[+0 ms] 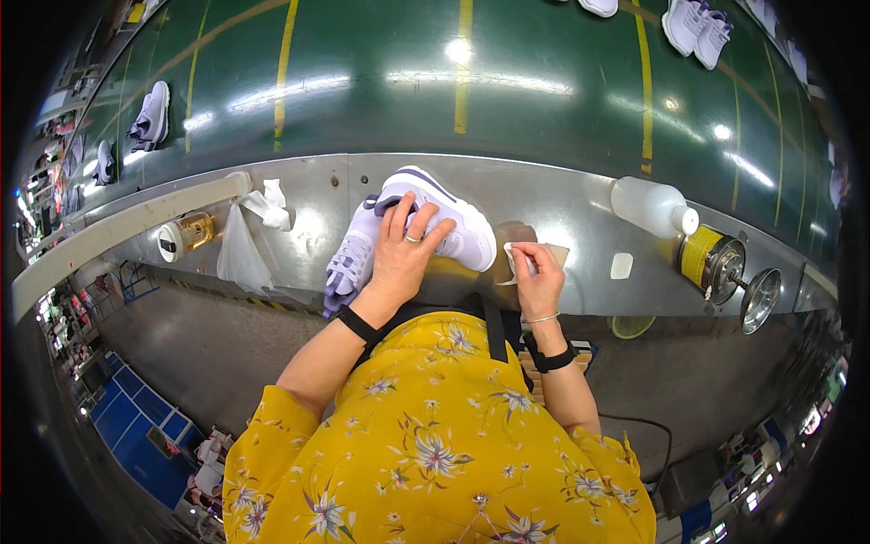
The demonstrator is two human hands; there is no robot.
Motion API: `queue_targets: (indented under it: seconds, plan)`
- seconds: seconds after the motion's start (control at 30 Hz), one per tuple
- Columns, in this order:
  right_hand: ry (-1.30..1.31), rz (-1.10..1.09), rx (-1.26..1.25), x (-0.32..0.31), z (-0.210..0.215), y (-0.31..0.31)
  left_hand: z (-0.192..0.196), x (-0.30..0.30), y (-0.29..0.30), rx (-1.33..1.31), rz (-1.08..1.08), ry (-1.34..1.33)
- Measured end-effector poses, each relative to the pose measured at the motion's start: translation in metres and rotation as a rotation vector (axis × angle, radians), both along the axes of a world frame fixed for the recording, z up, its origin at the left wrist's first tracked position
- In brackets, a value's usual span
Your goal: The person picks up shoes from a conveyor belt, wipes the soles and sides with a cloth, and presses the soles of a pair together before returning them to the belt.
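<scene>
A lavender sneaker (472, 238) lies tilted on its side on the metal ledge, its white sole turned to the right. My left hand (403, 258) grips it, fingers curled over the upper by the dark purple collar. Close on the left, partly behind that hand, rests a matching lavender sneaker (352, 260) with laces. Just right of the sole, my right hand (541, 283) pinches a small white cloth (509, 257) between thumb and fingertips. Under and behind these fingers sits a beige square pad (559, 254), partly covered.
Beyond the metal ledge (313, 177) runs a green conveyor belt (381, 118) with yellow lines, carrying several sneakers (152, 116). A white bottle (648, 207), a yellow can (702, 258) with a metal dish and a white square (622, 266) stand right; an amber jar (186, 238) and plastic bag (243, 254) left.
</scene>
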State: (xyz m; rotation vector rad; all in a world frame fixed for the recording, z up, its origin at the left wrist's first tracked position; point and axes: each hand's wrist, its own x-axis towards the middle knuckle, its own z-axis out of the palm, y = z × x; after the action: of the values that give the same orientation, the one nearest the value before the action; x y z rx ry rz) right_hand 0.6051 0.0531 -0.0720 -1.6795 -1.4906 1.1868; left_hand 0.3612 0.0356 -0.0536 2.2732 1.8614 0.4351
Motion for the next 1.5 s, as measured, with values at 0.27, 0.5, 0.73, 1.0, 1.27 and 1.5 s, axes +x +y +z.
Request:
queue_targets:
  seconds: [0.27, 0.5, 0.73, 1.0, 1.27, 1.5]
  plan:
    - [-0.063, -0.007, 0.058, 0.001, 0.003, 0.016, 0.013, -0.007, 0.008, -0.002, -0.015, -0.050]
    - [-0.127, 0.058, 0.172, 0.003, 0.001, 0.032, 0.088, -0.047, 0.043, 0.071, 0.273, -0.143]
    - [-0.213, 0.096, 0.210, 0.001, -0.006, 0.035, 0.090, -0.123, -0.005, -0.047, 0.569, 0.041]
    - [-0.686, 0.210, 0.541, -0.024, 0.021, 0.038, 0.039, -0.136, -0.066, -0.432, 0.604, -0.073]
    - [-0.022, 0.434, -0.129, -0.053, 0.008, 0.010, 0.035, -0.178, -0.105, -0.435, 0.802, -0.837]
    - [-0.036, 0.787, -0.061, -0.084, 0.001, -0.003, 0.081, -0.131, -0.105, -0.371, 0.476, -0.569]
